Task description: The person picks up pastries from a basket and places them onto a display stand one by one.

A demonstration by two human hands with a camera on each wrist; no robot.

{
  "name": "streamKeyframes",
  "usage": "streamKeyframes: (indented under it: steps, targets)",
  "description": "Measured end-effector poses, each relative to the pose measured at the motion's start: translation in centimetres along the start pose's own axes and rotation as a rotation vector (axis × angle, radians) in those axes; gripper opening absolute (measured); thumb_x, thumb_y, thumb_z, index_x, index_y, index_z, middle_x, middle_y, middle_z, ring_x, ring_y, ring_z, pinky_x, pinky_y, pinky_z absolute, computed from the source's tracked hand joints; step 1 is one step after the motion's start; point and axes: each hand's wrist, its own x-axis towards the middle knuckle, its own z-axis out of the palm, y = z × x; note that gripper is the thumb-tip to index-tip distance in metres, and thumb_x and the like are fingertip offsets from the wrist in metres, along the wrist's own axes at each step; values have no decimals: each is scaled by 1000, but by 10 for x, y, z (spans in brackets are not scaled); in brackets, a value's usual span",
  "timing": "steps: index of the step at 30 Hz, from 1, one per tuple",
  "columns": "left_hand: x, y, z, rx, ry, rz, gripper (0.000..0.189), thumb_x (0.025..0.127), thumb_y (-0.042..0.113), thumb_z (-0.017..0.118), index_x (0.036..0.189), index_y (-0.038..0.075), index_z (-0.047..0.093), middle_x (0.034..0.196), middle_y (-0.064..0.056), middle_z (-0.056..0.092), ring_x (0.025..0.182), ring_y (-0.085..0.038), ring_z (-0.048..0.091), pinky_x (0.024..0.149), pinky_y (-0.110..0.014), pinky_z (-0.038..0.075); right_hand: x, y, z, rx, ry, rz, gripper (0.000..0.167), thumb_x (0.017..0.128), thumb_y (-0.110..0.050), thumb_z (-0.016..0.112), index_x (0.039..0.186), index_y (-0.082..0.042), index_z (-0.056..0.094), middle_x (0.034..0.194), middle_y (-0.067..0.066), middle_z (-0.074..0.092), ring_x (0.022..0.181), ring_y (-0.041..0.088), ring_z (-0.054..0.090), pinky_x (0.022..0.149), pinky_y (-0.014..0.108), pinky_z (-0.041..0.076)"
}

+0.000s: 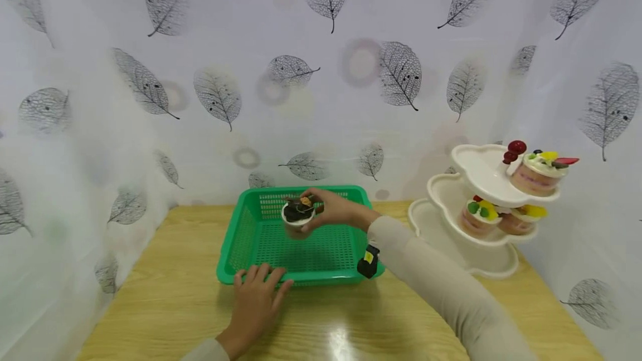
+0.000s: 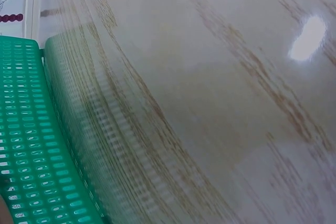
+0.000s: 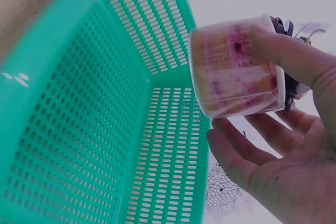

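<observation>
My right hand (image 1: 331, 208) holds a clear dessert cup (image 1: 297, 228) above the green plastic basket (image 1: 321, 279). In the right wrist view the cup (image 3: 233, 69) shows layered pink and tan sides, with the thumb on one side and fingers on the other. Dark pieces and a small orange-brown bit top its white cream. At the basket's near rim rests my left hand (image 1: 254, 301), its fingers spread over the edge. The left wrist view shows mostly tabletop and the basket's perforated side (image 2: 37, 145); barely any of that hand appears there.
To the right stands a white tiered stand (image 1: 481, 174) with scalloped plates. Its top plate bears a fruit-topped dessert cup (image 1: 536, 176) beside the red beaded handle (image 1: 512, 152); two more cups (image 1: 478, 219) sit on the middle plate. A leaf-patterned curtain (image 1: 321, 99) hangs behind the wooden table (image 1: 165, 294).
</observation>
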Motion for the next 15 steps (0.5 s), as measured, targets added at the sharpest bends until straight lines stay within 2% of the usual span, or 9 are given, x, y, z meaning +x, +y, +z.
streamKeyframes:
  steps: [6,15]
  targets:
    - [0,-4,-1,3,11,2,26,84,39,69,100,19,69,89,0,60,89,-24,54,82,-55,35,-36,2,-7,11,68,-27,79,75,-16,83,141,-13,40,141,11,45,122,34,51,92,43,49]
    - [1,-1,0,5,1,12,26,83,37,71,101,19,69,90,1,59,88,-23,54,82,-55,35,-89,26,-26,69,218,-36,79,77,-19,82,142,-10,37,139,17,43,125,38,46,95,47,46]
